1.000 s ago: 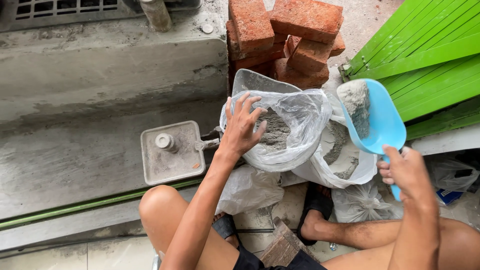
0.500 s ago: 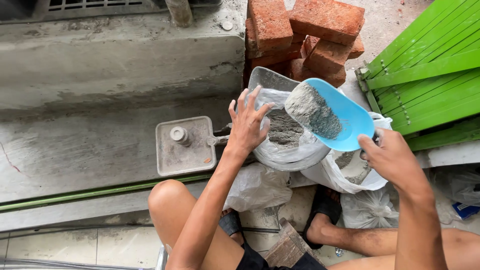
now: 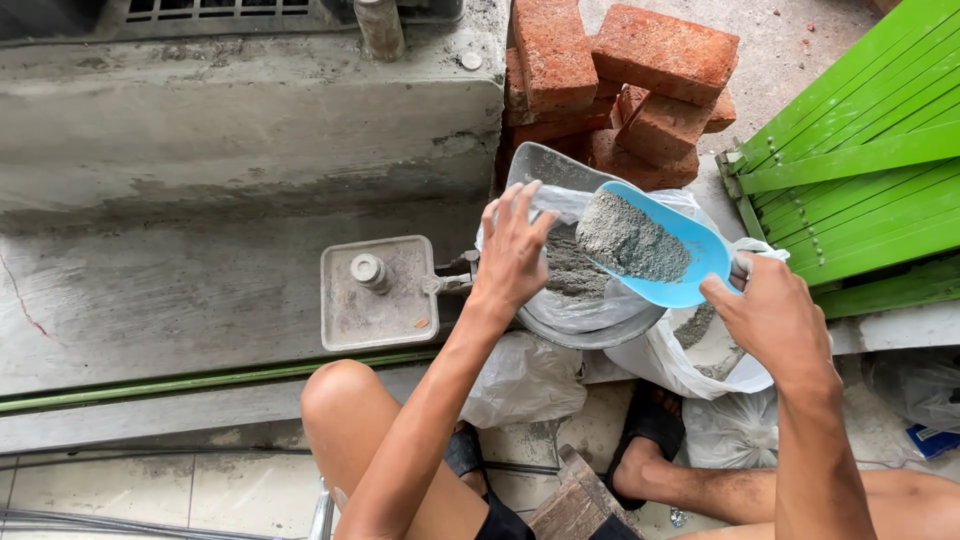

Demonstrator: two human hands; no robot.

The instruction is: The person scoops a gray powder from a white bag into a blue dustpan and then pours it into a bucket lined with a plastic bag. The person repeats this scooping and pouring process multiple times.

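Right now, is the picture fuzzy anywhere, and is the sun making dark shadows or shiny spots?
Head view: sharp all over, the grey powder in the light blue plastic scoop shows its grains; the light is soft and even, with only faint shadows under the left hand and right hand; the clear plastic bag has a mild sheen, no strong glare; the stacked red bricks lean slightly outward near the top edge.

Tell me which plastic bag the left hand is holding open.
The clear bag lining the metal pan, with grey powder inside; the left hand grips its rim. The other bags, lower down by the person's feet, are untouched.
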